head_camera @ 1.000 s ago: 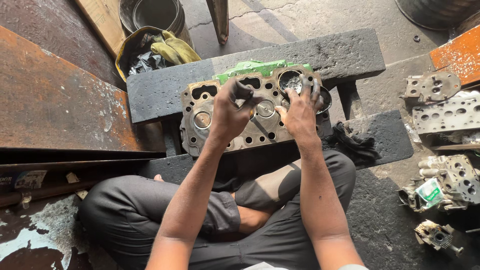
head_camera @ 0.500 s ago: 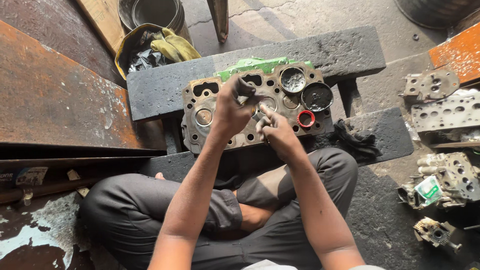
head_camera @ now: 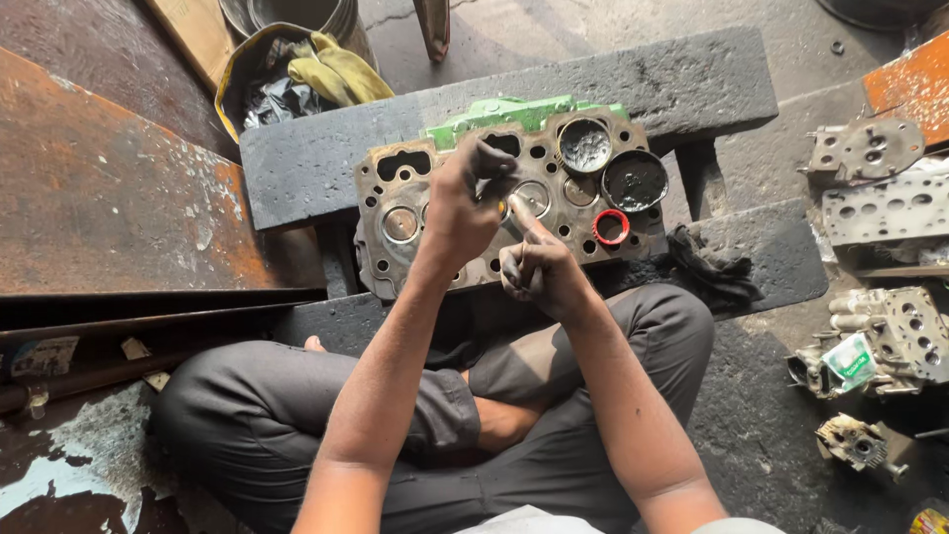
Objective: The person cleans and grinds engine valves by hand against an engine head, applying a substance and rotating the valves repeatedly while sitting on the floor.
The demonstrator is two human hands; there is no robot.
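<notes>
Right hand (head_camera: 539, 269) drawn back from the tins, forefinger smearing paste, left hand (head_camera: 463, 203) grip clenched on a valve over the cylinder head (head_camera: 395, 188), right grip half-curled, grasping nothing.

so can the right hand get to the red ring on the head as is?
Probably yes. The right hand rests on the cylinder head, and the red ring lies just beside it on the same face, with only bare metal between them.
</notes>
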